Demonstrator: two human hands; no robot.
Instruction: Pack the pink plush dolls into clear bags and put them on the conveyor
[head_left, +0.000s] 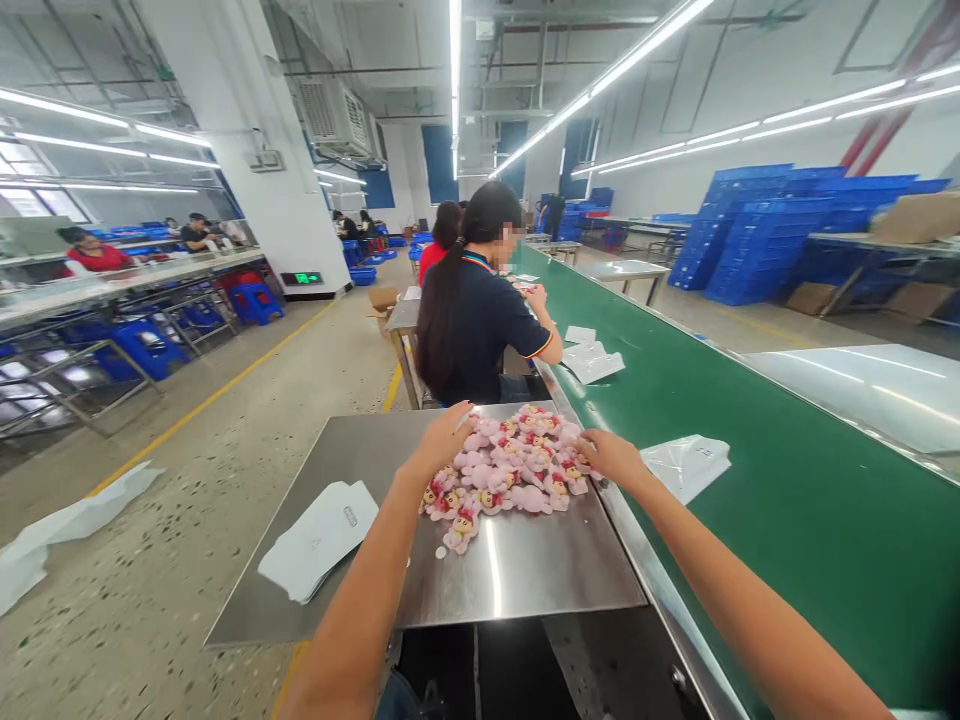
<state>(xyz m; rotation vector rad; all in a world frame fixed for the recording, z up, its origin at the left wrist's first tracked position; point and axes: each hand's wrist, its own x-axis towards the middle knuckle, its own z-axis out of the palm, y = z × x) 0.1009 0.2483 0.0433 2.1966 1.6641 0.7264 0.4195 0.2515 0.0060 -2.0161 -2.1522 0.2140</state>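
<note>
A pile of small pink plush dolls with red bits on their heads lies on the steel table. At the pile's far left edge rests my left hand, fingers apart and touching the dolls. My right hand is at the pile's right edge, its fingertips against the dolls; whether they grip one is too small to tell. One doll lies at the near edge of the pile, beside a small white disc. A stack of white printed bags sits on the table's left part.
A green conveyor belt runs along the right, carrying a clear plastic bag and more white bags. Just ahead sits a person in a dark shirt. Blue crates are stacked at the back right.
</note>
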